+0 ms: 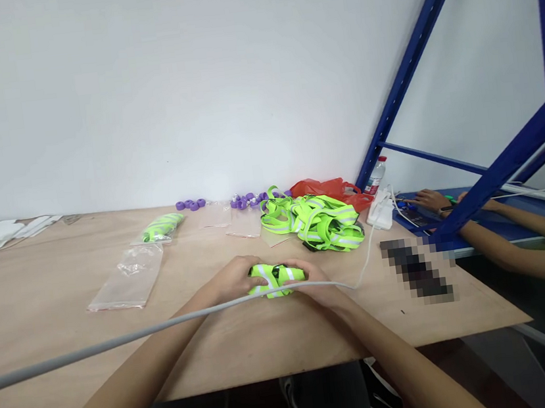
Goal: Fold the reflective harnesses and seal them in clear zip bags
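Note:
A folded bundle of neon-yellow reflective strap [272, 278], with silvery stripes, lies on the table between my two hands. My left hand [238, 278] closes on its left end, and my right hand [312, 280] grips its right end. Part of the fingers on both sides is hidden by the bundle. A white cable [187, 317] crosses in front of my wrists and the bundle. Beyond my right hand lies a loose heap of the same reflective straps [324, 221]. An empty clear plastic bag [130, 278] lies to the left of my left hand.
Farther back are a bagged strap bundle [163, 227], purple round pieces [190, 205], a red plastic bag [325, 189], a white power strip [380, 209] and a bottle [377, 176]. White sheets [2, 232] lie far left. Right of a blue metal frame [480, 195], another person's hands work.

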`<state>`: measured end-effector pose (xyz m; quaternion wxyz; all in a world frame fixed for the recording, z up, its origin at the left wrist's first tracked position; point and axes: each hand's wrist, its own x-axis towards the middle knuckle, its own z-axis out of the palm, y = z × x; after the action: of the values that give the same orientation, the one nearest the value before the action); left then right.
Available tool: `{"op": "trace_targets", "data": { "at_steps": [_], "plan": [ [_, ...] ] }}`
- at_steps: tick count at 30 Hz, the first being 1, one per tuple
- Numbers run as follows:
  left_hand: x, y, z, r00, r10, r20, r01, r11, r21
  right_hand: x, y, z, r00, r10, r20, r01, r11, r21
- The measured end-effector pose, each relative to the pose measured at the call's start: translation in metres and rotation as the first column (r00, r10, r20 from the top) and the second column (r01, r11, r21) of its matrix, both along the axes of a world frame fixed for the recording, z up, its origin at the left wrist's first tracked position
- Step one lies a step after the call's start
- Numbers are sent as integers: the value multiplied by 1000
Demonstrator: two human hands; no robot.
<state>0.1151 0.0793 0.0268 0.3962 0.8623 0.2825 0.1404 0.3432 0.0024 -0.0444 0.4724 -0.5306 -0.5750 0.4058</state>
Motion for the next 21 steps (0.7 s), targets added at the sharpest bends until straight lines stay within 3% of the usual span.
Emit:
{"op": "trace_targets", "data": {
  "at_steps": [3,4,9,12,21],
  "plan": [
    [3,-7,-3,993,-97,67,96,995,10,-7,-3,-6,1000,-16,7,16,1000,7],
    [4,-7,-7,993,-80,88,79,997,17,-9,-3,-8,1000,-25,7,25,1000,10],
    [3,-4,-45,942,266,205,-264,964,-39,-13,-3,-13,997,-74,22,74,997,28],
    [1,-3,-60,910,364,200,-355,931,-80,-17,-6,-11,994,-100,36,98,994,49],
    [4,-10,-78,891,306,335,-253,948,-195,-27,-10,0,995,-95,38,91,992,91]
  ]
}}
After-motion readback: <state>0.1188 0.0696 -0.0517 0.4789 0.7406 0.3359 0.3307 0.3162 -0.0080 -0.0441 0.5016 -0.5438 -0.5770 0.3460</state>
